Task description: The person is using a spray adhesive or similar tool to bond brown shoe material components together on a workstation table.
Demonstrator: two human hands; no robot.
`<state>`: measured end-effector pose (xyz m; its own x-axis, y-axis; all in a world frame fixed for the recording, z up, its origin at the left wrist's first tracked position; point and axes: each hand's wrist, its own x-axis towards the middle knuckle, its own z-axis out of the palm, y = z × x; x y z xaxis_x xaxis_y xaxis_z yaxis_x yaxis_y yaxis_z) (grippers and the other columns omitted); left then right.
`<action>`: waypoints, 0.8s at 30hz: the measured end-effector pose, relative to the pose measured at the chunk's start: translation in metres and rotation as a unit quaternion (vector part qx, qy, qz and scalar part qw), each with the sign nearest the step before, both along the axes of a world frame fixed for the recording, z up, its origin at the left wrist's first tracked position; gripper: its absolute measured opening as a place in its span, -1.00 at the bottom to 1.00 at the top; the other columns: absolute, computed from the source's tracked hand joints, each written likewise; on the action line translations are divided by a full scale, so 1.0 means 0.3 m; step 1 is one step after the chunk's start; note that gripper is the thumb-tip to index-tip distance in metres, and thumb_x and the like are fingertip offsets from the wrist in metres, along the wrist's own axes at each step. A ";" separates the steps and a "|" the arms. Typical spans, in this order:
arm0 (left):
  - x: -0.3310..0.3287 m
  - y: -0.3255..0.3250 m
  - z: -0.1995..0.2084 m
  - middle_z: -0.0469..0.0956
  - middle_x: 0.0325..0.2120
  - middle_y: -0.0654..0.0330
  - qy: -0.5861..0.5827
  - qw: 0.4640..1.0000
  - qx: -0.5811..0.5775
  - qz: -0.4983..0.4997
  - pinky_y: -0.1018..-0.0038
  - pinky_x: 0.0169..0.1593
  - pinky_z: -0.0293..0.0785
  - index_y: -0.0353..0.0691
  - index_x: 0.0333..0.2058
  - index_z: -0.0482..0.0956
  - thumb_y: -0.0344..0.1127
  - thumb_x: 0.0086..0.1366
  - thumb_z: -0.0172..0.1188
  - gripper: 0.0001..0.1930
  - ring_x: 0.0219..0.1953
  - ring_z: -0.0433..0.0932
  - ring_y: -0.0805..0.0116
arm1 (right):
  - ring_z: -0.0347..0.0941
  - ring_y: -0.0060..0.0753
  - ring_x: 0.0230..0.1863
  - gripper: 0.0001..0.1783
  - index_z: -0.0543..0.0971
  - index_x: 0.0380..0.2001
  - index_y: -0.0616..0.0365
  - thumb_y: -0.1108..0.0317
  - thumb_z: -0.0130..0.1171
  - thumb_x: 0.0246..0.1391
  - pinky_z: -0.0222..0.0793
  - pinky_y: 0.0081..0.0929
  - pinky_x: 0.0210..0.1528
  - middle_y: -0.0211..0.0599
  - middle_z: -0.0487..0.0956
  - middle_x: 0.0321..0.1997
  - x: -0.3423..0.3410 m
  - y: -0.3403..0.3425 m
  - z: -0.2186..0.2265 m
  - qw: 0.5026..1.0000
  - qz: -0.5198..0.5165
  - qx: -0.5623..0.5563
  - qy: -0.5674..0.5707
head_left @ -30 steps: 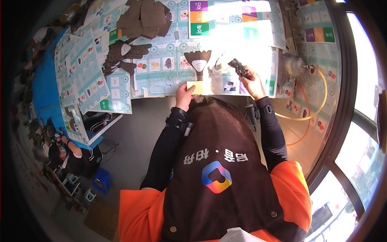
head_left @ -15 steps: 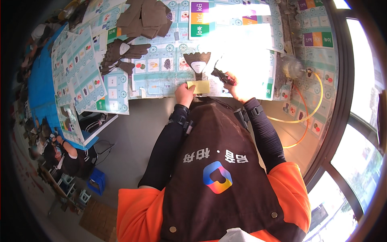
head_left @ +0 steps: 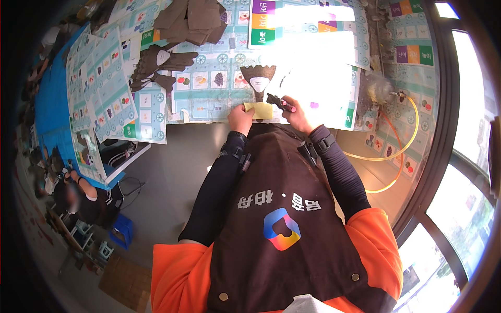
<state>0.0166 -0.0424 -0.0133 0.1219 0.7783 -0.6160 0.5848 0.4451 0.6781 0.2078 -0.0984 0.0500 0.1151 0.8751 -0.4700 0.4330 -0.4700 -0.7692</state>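
On the patterned table sheet (head_left: 209, 104) lies a dark brown fan-shaped piece (head_left: 267, 74) with a scalloped far edge and a white label. Its narrow end runs toward a yellow card (head_left: 259, 111) at the table's near edge. My left hand (head_left: 240, 120) is closed on the card's left side, thumb on top. My right hand (head_left: 301, 117) grips a small dark tool with pink parts (head_left: 282, 103); its tip points left, close to the narrow end. I cannot make out the tool's exact kind.
Brown fabric pieces (head_left: 190, 23) are piled at the back, with more labelled brown pieces (head_left: 159, 62) at the left. Bright glare covers the table right of centre. A yellow hose (head_left: 416, 122) loops at the right. Another person (head_left: 78, 195) sits far left.
My right hand has moved left, bringing the dark tool close to the fan-shaped piece's narrow end. My left hand still holds the yellow card, nearly in the same place.
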 end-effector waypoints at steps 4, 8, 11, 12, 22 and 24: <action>-0.005 -0.003 -0.024 0.58 -0.59 0.10 0.016 0.999 0.037 0.004 0.48 -0.47 0.46 -0.40 -0.45 0.56 -0.32 0.04 0.21 -0.79 -0.61 0.57 0.37 | 0.12 -0.61 -0.56 -0.78 0.35 -0.40 0.24 0.58 -0.07 -0.25 0.12 -0.55 -0.52 -0.45 0.20 -0.64 -0.007 0.008 0.019 0.998 -0.018 0.020 0.059; -0.006 -0.007 -0.032 0.57 -0.62 0.08 0.032 0.998 0.057 0.000 0.43 -0.44 0.45 -0.35 -0.47 0.58 -0.29 0.01 0.22 -0.80 -0.59 0.57 0.28 | 0.16 -0.59 -0.54 -0.78 0.35 -0.41 0.27 0.58 -0.06 -0.27 0.15 -0.54 -0.50 -0.41 0.25 -0.62 -0.018 0.004 0.024 0.997 -0.015 0.018 0.079; -0.007 -0.006 -0.027 0.57 -0.61 0.07 0.030 0.998 0.060 0.001 0.42 -0.43 0.45 -0.35 -0.47 0.58 -0.29 0.01 0.22 -0.79 -0.58 0.57 0.27 | 0.19 -0.58 -0.52 -0.77 0.36 -0.40 0.29 0.58 -0.06 -0.28 0.17 -0.53 -0.48 -0.38 0.27 -0.61 -0.024 -0.002 0.024 0.997 0.015 0.018 0.071; -0.008 -0.005 -0.025 0.59 -0.57 0.08 0.027 0.998 0.042 -0.024 0.48 -0.45 0.46 -0.39 -0.44 0.57 -0.33 0.04 0.21 -0.80 -0.57 0.58 0.34 | 0.19 -0.57 -0.52 -0.76 0.37 -0.40 0.30 0.58 -0.06 -0.28 0.18 -0.53 -0.46 -0.37 0.28 -0.61 -0.025 -0.004 0.026 0.999 0.025 -0.015 0.032; -0.009 0.000 -0.012 0.59 -0.56 0.07 0.053 0.994 0.086 -0.031 0.46 -0.45 0.45 -0.38 -0.45 0.58 -0.34 0.03 0.22 -0.81 -0.56 0.58 0.32 | 0.18 -0.44 -0.58 -0.84 0.40 -0.44 0.26 0.53 -0.07 -0.20 0.20 -0.43 -0.48 -0.21 0.28 -0.67 -0.029 -0.003 0.052 0.995 -0.018 0.033 0.091; -0.008 -0.002 -0.002 0.59 -0.56 0.07 0.012 1.000 0.021 -0.013 0.46 -0.45 0.45 -0.39 -0.45 0.58 -0.34 0.03 0.22 -0.81 -0.57 0.58 0.33 | 0.18 -0.48 -0.56 -0.86 0.39 -0.46 0.27 0.53 -0.07 -0.21 0.19 -0.44 -0.47 -0.23 0.28 -0.67 -0.027 -0.004 0.052 0.998 -0.062 0.002 0.015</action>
